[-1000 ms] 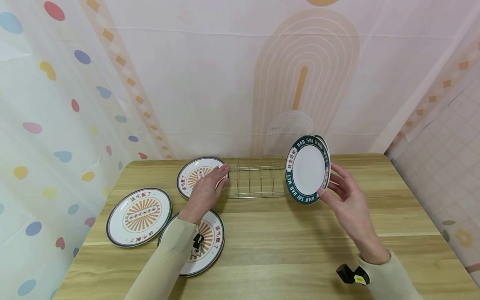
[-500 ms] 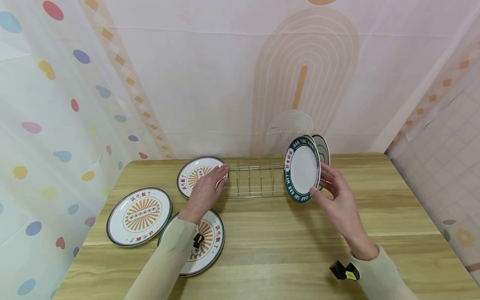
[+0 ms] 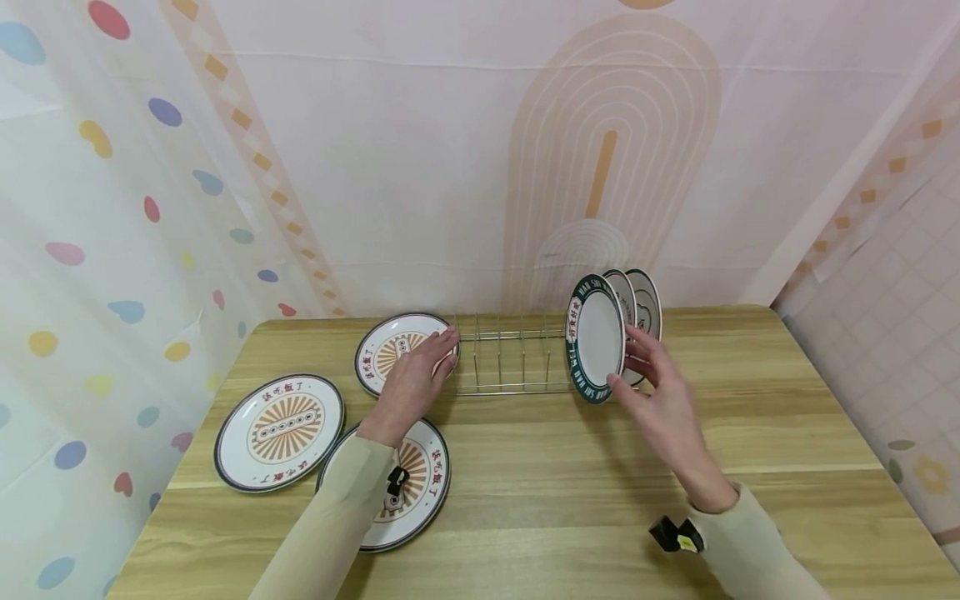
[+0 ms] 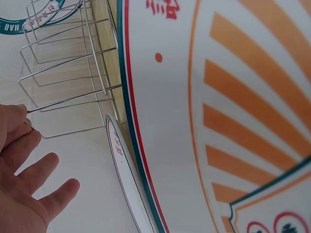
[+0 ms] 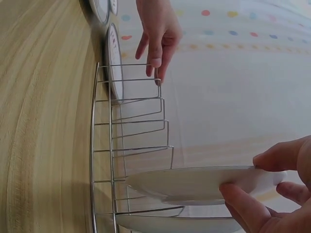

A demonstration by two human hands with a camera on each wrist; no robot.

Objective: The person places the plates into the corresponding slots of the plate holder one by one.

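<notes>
My right hand [image 3: 663, 400] grips the right edge of a plate with a dark green rim [image 3: 598, 342], thumb in front and fingers behind. In the right wrist view this plate [image 5: 194, 182] is seen edge-on, its lower edge among the wires of the rack. A wire dish rack [image 5: 93, 145] stands along the back of the table. At its left end my left hand [image 3: 411, 379] pinches the top of the end wire, as the left wrist view shows. Two more plates, the nearer one [image 3: 624, 292] and the farther one [image 3: 651, 312], stand tilted just right of the held plate.
On the wooden table [image 3: 540, 500] at left lie several white plates with an orange sunburst: one at far left [image 3: 258, 425], a stack [image 3: 427, 500] under the left forearm, and one [image 3: 375, 346] behind the left hand. A patterned curtain [image 3: 420, 167] hangs behind the table.
My right hand has moved left with the green-rimmed plate, and the two plates to its right show more fully. My left hand has stayed at the rack's left end.
</notes>
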